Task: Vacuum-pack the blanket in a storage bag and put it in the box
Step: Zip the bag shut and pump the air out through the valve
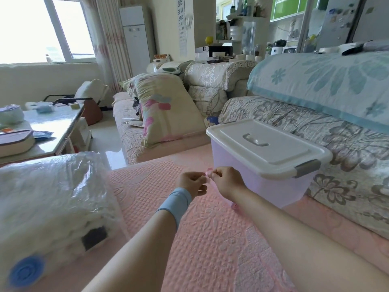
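Note:
A white fluffy blanket sits inside a clear plastic storage bag [52,199] on the pink sofa seat at my left; the bag's blue round valve [26,270] faces me at its near corner. A translucent lilac storage box [261,182] with a white latched lid [267,144] stands on the seat to the right. In front of the box, my left hand [190,183] and my right hand [224,181] meet and pinch a small pink piece [208,173] between their fingertips. What the pink piece is cannot be told.
The pink quilted seat cover [210,239] spreads under my arms. Floral cushions [315,127] back the box, and a large pillow [166,110] leans on the far sofa. A glass coffee table [52,123] with clutter stands at the left, past a strip of shiny floor.

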Motion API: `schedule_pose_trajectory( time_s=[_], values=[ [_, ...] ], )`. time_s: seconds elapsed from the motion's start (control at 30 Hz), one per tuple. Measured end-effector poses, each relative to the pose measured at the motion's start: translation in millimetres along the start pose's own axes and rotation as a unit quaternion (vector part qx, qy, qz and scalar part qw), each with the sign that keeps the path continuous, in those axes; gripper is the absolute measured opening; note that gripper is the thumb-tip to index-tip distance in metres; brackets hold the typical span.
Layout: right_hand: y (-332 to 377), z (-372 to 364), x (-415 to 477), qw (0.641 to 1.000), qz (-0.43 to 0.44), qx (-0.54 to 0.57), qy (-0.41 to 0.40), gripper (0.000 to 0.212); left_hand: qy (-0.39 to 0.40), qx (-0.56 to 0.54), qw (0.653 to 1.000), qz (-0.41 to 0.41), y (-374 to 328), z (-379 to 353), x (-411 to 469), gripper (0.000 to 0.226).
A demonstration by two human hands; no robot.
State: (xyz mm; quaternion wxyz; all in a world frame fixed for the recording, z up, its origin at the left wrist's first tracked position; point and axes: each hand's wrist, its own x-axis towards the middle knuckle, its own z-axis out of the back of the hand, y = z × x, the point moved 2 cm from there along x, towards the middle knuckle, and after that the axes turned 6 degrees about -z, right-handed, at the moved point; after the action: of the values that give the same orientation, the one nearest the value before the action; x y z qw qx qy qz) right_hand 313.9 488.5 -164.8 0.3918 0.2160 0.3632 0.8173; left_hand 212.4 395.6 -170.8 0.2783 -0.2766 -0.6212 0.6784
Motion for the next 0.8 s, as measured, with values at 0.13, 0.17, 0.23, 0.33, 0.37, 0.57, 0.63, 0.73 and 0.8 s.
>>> schedule_pose_trajectory(
  time_s=[0.13, 0.17, 0.23, 0.33, 0.37, 0.57, 0.63, 0.73, 0.8],
  values=[
    [-26.6, -23.3, 7.4, 0.959, -0.037, -0.272, 0.071, 0.057, -0.019, 0.128, 0.991, -0.016, 20.7, 16.9, 5.0, 0.016],
    [-33.9, -28.5, 5.4, 0.940, -0.076, -0.314, 0.107, 0.068, -0.013, 0.154, 0.988, -0.015, 25.4, 20.9, 5.0, 0.016],
    [-41.9, -39.6, -0.1, 0.914, -0.087, -0.381, 0.112, 0.073, 0.000, 0.198, 0.980, -0.015, 32.6, 29.1, 4.1, 0.014],
    [-34.8, -59.1, -8.6, 0.915, -0.078, -0.389, 0.078, 0.082, -0.007, 0.223, 0.975, -0.008, 39.1, 41.9, 0.6, 0.010],
    [-29.9, -65.4, -12.1, 0.918, -0.084, -0.380, 0.077, 0.086, -0.010, 0.227, 0.974, -0.006, 40.3, 45.5, -2.4, 0.009],
    [-33.3, -67.5, -26.7, 0.945, -0.143, -0.292, 0.047, 0.058, -0.001, 0.258, 0.966, -0.020, 44.4, 56.1, -24.9, 0.011],
    [-33.4, -70.0, -38.6, 0.943, -0.141, -0.288, 0.085, 0.067, -0.002, 0.251, 0.968, -0.014, 47.0, 58.8, -31.3, 0.010],
    [-18.0, -74.2, -59.7, 0.960, -0.119, -0.242, 0.080, 0.060, -0.010, 0.238, 0.971, -0.014, 47.6, 65.0, -42.8, 0.013],
    [-7.4, -81.0, -76.4, 0.970, -0.116, -0.191, 0.092, 0.052, -0.023, 0.222, 0.975, -0.013, 42.9, 71.5, -55.0, 0.016]
  ],
)
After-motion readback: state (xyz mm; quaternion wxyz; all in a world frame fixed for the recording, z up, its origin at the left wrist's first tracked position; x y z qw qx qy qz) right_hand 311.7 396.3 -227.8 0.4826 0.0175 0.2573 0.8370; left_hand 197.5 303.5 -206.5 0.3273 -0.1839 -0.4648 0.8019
